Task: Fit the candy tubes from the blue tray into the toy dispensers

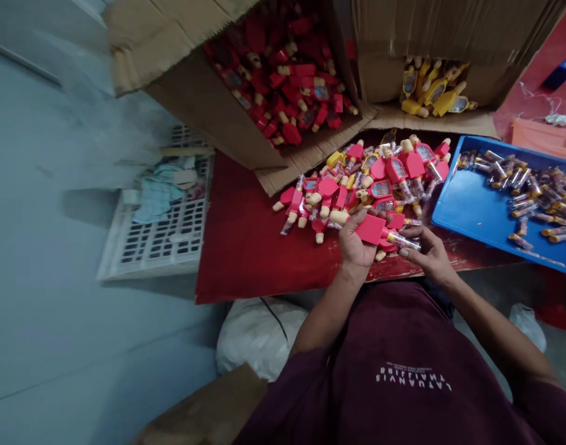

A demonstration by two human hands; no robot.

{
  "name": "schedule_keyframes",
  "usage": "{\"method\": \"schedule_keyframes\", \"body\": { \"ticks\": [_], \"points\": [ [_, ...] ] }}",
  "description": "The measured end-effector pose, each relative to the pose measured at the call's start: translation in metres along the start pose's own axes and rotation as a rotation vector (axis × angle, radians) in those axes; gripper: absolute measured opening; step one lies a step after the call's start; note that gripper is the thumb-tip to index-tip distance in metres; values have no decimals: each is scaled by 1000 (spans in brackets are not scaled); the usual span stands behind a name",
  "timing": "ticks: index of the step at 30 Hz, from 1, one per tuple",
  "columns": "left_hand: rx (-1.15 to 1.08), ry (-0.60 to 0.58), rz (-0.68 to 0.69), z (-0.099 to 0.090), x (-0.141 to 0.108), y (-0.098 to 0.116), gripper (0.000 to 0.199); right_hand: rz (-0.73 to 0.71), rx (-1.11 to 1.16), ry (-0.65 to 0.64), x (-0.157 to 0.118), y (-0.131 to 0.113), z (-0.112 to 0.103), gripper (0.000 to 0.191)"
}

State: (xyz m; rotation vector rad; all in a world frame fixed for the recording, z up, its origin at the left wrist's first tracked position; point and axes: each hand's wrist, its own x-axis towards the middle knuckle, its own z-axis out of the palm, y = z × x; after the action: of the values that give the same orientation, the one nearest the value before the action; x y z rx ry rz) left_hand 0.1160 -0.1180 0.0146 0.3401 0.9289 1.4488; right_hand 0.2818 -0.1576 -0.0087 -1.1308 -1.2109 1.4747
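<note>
My left hand (pixel 357 242) is closed around a red plastic toy (pixel 372 229) with a beige knob at its far end. At the toy's right end sits a small clear tube (pixel 403 240) with a yellow part and dark contents. The fingers of my right hand (pixel 426 250) pinch this tube at its outer end. Just beyond both hands lies a heap of similar red toys (pixel 326 187), some with tubes attached and a few yellow ones among them.
Cardboard boxes hold more red toys (pixel 283 80) and yellow toys (pixel 433 89) at the back. A blue tray (pixel 468 207) of loose tubes stands at the right on the red table (pixel 245 247). To the left is a white plastic crate (pixel 148 253) with cloth on it.
</note>
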Motion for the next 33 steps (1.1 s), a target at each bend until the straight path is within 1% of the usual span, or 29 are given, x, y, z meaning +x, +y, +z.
{"method": "schedule_keyframes", "body": {
  "ticks": [3, 5, 8, 10, 12, 15, 17, 18, 20, 22, 24, 25, 26, 27, 28, 29, 31, 32, 33],
  "points": [
    [-164, 29, -61, 4, -5, -1, 20, -166, -156, -20, -6, -2, -2, 38],
    [-185, 35, -80, 5, -6, -3, 17, -326, -330, -18, -8, 0, -4, 34],
    [-163, 47, -99, 5, -8, -6, 14, -547, -640, 16, -12, 6, -7, 34],
    [-163, 50, -116, 5, -8, -7, 14, -608, -781, 24, -13, 8, -10, 35],
    [-172, 46, -147, 4, -9, -7, 15, -596, -803, -20, -14, 9, -12, 36],
    [-153, 36, -191, 3, -10, -6, 16, -523, -645, -97, -15, 7, -13, 37],
    [-130, 23, -189, 2, -11, -6, 17, -450, -517, -84, -17, 6, -10, 35],
    [-124, 14, -175, 2, -11, -6, 17, -389, -453, -70, -18, 5, -7, 33],
    [-116, -15, -133, 2, -14, -6, 18, -192, -280, -34, -20, 6, 1, 31],
    [-99, -52, -61, 4, -18, -5, 18, 67, -30, -24, -21, 5, 11, 34],
    [-67, -92, 31, 5, -20, -2, 18, 302, 190, -77, -21, 4, 20, 47],
    [-51, -110, 65, 5, -21, -1, 18, 379, 234, -117, -20, 3, 23, 55],
    [-39, -124, 77, 4, -20, 1, 18, 411, 214, -147, -19, 2, 24, 61],
    [-32, -129, 60, 3, -18, 4, 18, 385, 130, -147, -17, 0, 23, 64],
    [-30, -121, 26, 2, -14, 6, 18, 297, -8, -113, -15, 0, 22, 64],
    [-30, -101, -11, 0, -11, 8, 18, 160, -180, -49, -14, 0, 19, 61],
    [-26, -35, -57, -3, -3, 10, 17, -165, -526, 89, -10, 0, 12, 52],
    [-18, -1, -59, -4, 0, 10, 17, -295, -654, 128, -8, 1, 8, 49],
    [-8, 28, -52, -5, 2, 9, 16, -376, -727, 137, -6, 2, 6, 47]
  ]
}}
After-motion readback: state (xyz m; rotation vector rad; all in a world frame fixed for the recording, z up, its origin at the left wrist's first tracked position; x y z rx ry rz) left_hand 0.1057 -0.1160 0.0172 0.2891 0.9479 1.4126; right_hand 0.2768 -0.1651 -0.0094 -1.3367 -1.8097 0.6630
